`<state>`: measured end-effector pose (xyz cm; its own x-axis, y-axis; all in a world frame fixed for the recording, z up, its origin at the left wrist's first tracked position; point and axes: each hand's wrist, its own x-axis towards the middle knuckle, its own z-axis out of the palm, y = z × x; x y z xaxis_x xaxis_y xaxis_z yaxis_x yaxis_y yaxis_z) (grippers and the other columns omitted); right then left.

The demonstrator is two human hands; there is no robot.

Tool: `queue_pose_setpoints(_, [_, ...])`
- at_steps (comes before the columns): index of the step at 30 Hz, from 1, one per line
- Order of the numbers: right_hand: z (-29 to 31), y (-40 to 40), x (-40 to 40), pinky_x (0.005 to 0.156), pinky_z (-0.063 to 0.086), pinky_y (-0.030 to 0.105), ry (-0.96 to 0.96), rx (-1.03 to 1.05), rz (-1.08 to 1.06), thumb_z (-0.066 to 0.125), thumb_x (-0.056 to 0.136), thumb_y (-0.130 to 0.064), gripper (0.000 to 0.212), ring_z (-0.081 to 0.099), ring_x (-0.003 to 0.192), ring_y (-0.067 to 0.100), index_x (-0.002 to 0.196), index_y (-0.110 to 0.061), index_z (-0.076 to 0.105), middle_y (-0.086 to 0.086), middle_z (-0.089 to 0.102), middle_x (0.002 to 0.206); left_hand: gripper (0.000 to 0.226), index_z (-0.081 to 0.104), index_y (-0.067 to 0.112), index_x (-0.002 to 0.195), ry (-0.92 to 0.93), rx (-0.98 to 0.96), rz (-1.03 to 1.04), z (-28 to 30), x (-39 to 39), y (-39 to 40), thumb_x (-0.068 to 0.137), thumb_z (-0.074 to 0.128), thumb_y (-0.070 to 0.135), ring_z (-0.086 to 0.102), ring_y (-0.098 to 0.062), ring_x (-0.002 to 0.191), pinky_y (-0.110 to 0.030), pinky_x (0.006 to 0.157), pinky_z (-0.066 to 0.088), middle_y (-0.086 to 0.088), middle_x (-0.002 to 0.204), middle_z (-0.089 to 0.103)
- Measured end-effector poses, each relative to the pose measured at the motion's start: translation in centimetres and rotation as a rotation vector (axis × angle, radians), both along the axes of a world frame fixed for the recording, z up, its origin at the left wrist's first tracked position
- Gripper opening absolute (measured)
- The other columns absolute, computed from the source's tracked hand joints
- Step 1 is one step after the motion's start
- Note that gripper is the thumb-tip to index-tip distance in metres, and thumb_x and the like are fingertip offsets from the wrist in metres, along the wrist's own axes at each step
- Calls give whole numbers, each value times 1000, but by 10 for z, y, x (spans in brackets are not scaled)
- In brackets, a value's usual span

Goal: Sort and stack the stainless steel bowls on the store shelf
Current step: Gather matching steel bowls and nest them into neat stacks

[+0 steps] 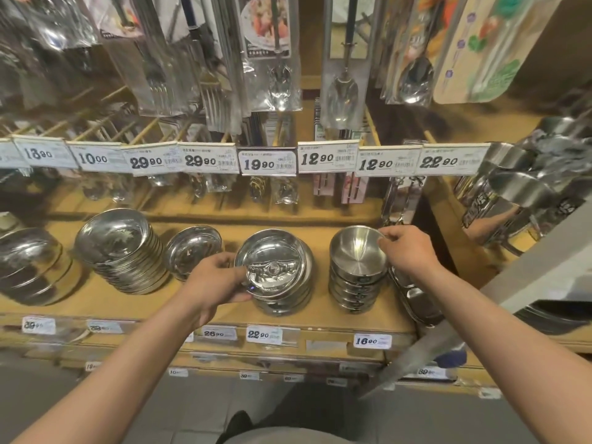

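Several stacks of stainless steel bowls stand on the wooden shelf [205,307]. My left hand [214,280] grips the left rim of the top shallow shiny bowl [272,264], which sits on a middle stack [285,299]. My right hand [408,253] pinches the right rim of the top small matte bowl [357,251], which rests on a taller stack [354,291] to the right. Further left stand a small low stack [192,251], a tilted tall stack [120,251] and a large stack [28,267] at the edge.
Packaged cutlery [217,59] hangs above a row of price tags [267,161]. More steel ware [519,187] sits on the right-hand shelf, and flat steel pieces [416,299] lean by the right stack. Price labels [264,334] line the shelf's front edge.
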<state>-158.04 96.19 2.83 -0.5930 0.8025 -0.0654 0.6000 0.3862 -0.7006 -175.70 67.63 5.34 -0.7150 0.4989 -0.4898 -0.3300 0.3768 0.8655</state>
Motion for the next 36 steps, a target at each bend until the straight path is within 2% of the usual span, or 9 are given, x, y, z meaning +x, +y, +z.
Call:
queue_pose_setpoints(5, [-3, -5, 7, 59, 44, 23, 34, -64, -46, 59, 96, -18, 23, 63, 74, 9, 105, -26, 78, -16, 68, 77, 22, 67, 6, 105, 23, -15, 18, -2, 1, 0, 88, 64, -8, 76, -20, 67, -23, 51, 59, -10, 85, 77])
queue_pose_setpoints(7, [-3, -7, 7, 62, 43, 23, 44, -77, -51, 59, 95, -19, 26, 64, 79, 12, 112, -24, 77, -11, 71, 83, 22, 67, 7, 105, 28, -23, 21, -3, 0, -1, 88, 64, -7, 76, -22, 70, -24, 52, 59, -13, 90, 77])
queue_pose_setpoints(14, [-2, -9, 7, 60, 44, 22, 46, -112, -85, 62, 93, -19, 27, 60, 75, 4, 117, -21, 75, -20, 63, 79, 22, 68, 8, 103, 37, -28, 6, -3, -3, -4, 87, 65, -6, 77, -24, 71, -24, 52, 59, -8, 79, 79])
queue_pose_setpoints(17, [2, -9, 8, 66, 44, 24, 30, -119, -101, 68, 91, -28, 32, 62, 80, 10, 122, -17, 71, -8, 70, 88, 22, 68, 7, 103, 33, -21, -2, -2, -3, -5, 87, 65, -7, 76, -21, 67, -24, 51, 59, -7, 76, 79])
queue_pose_setpoints(22, [24, -19, 12, 68, 43, 20, 95, -21, -115, 67, 93, -31, 37, 57, 65, 7, 124, -12, 68, 0, 66, 73, 20, 68, 7, 103, 32, -18, 3, 1, -5, -8, 88, 65, -6, 75, -19, 65, -22, 49, 58, -6, 73, 78])
queue_pose_setpoints(26, [52, -43, 12, 83, 48, 26, 188, 59, -59, 63, 94, -25, 28, 63, 76, 11, 118, -13, 70, 9, 71, 82, 19, 69, 6, 104, 30, -13, 17, 5, -9, -14, 90, 61, -6, 73, -20, 65, -23, 50, 58, -8, 77, 76])
queue_pose_setpoints(29, [68, -71, 5, 81, 50, 28, 234, -11, 31, 62, 94, -27, 28, 62, 81, 8, 121, -21, 69, -9, 67, 74, 23, 68, 6, 107, 27, -11, 41, 10, -12, -20, 90, 60, -6, 71, -25, 74, -24, 52, 59, -16, 90, 74])
queue_pose_setpoints(33, [65, -108, -15, 75, 56, 28, 228, -235, 185, 61, 95, -31, 31, 65, 77, 10, 125, -26, 66, -11, 65, 76, 26, 68, 7, 105, 7, 31, 63, 18, -14, -30, 86, 61, -8, 72, -25, 71, -24, 53, 60, -12, 84, 77])
queue_pose_setpoints(36, [55, -131, -35, 85, 62, 38, 199, -437, 274, 64, 95, -39, 46, 71, 89, 14, 138, -27, 55, -7, 68, 102, 27, 65, 9, 107, -21, 69, 79, 25, -8, -39, 87, 62, -8, 74, -22, 71, -22, 53, 58, -7, 81, 78])
